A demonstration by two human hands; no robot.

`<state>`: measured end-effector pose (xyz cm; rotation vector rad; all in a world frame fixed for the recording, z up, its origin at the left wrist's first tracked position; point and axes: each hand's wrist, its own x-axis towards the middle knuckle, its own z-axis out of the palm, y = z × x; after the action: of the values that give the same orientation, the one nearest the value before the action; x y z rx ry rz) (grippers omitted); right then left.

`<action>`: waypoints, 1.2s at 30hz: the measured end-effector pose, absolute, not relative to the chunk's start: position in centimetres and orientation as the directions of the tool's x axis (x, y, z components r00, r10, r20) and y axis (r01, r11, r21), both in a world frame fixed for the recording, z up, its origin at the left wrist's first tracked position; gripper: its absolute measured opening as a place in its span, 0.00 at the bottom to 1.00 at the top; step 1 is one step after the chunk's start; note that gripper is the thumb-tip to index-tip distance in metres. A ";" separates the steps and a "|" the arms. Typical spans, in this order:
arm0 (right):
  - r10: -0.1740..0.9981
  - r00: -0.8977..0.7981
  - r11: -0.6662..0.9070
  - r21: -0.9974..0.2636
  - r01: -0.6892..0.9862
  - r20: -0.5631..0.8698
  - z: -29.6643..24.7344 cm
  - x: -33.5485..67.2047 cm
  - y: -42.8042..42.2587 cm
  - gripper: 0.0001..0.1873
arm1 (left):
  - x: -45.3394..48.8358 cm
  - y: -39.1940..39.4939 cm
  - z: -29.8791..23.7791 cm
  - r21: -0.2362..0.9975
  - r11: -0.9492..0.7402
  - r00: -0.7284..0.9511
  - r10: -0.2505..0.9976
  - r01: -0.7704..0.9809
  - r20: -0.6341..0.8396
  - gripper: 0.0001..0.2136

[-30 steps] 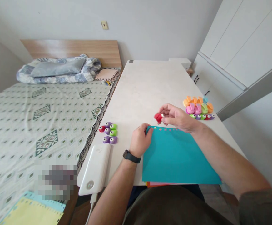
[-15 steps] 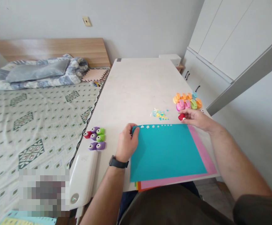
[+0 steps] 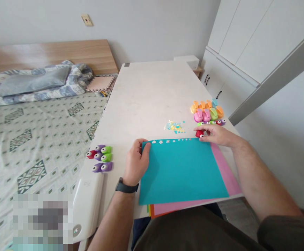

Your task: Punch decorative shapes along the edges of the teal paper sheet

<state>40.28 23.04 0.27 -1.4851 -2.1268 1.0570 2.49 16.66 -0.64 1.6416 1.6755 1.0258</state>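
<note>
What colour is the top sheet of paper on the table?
The top sheet is teal, clearest in the head view.

A pale grey wall [image 3: 146, 24] with a small switch plate [image 3: 86, 20] rose behind a bed [image 3: 36, 146] with a light wooden headboard [image 3: 49, 52] and green-patterned sheet. The long white desk [image 3: 152, 87] ran alongside it, and tall white cupboards [image 3: 246, 35] with black handles [image 3: 219, 94] stood at right above a grey floor [image 3: 232, 216].
</note>
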 end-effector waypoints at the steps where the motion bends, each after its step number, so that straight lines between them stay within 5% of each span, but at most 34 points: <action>1: 0.905 -0.401 0.173 -0.741 0.649 -0.140 0.4 40.2 23.0 0.32 | 2.5 16.6 -0.6 0.832 -0.044 -0.083 0.991 0.552 0.108 0.12; 36: 0.905 -0.406 0.195 -0.728 0.657 -0.123 0.3 39.4 22.6 0.30 | 2.7 16.4 -0.1 0.835 -0.013 -0.127 0.987 0.549 0.099 0.11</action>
<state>39.36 22.56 0.33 -1.4715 -2.1432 1.0412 2.69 16.40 -0.07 1.5994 1.7219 1.0366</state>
